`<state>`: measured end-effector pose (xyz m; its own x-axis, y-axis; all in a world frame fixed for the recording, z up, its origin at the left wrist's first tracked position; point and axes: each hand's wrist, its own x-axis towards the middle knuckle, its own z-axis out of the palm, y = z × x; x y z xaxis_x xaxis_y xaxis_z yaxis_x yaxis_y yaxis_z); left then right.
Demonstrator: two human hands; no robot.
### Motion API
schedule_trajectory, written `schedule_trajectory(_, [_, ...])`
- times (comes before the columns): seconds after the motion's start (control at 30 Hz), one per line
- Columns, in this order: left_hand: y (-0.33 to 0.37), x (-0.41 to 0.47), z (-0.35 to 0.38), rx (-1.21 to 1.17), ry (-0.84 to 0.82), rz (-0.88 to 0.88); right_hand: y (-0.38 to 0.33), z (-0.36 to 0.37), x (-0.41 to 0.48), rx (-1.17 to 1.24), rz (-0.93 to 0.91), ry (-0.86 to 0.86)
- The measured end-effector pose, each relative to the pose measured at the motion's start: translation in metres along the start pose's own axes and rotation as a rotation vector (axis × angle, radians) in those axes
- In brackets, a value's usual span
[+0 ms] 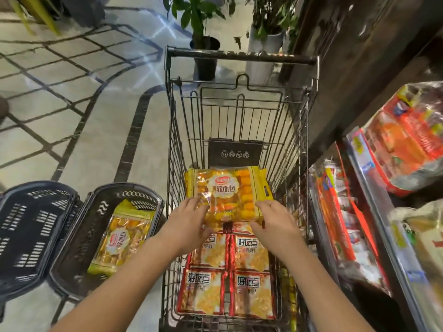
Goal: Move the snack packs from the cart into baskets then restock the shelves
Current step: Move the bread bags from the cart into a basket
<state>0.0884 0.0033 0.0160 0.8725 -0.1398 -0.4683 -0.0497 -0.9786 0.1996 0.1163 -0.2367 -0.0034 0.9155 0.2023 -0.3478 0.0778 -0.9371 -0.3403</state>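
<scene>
A wire shopping cart (172, 130) stands in front of me. Inside it a yellow bread pack (227, 190) is gripped at its near edge by both hands: my left hand (184, 219) on the left corner, my right hand (273, 221) on the right corner. Beneath it lies a red-edged cracker multipack (227, 291) filling the cart's near end. On the floor to the left, a dark basket (79, 238) holds another yellow bread pack (124, 238). A second dark basket (31, 231) sits further left with nothing visible in it.
Shelves (374, 212) on the right carry several red and orange snack packs (405, 144), close beside the cart. Two potted plants (206, 53) stand beyond the cart's handle bar (242, 55). Tiled floor lies to the left.
</scene>
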Motion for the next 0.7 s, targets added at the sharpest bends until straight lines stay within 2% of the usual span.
schedule_trajectory(0.4, [-0.025, 0.092, 0.040, -0.132, -0.080, -0.200, 0.039, 0.039, 0.090, -0.058, -0.026, -0.083])
schedule_trajectory(0.53, [-0.036, 0.127, 0.069, -0.174, -0.097, -0.278, 0.056, 0.065, 0.118, -0.040, 0.011, -0.115])
schedule_trajectory(0.7, [-0.041, 0.160, 0.104, -0.373, -0.080, -0.466, 0.075, 0.090, 0.152, -0.001, 0.124, -0.151])
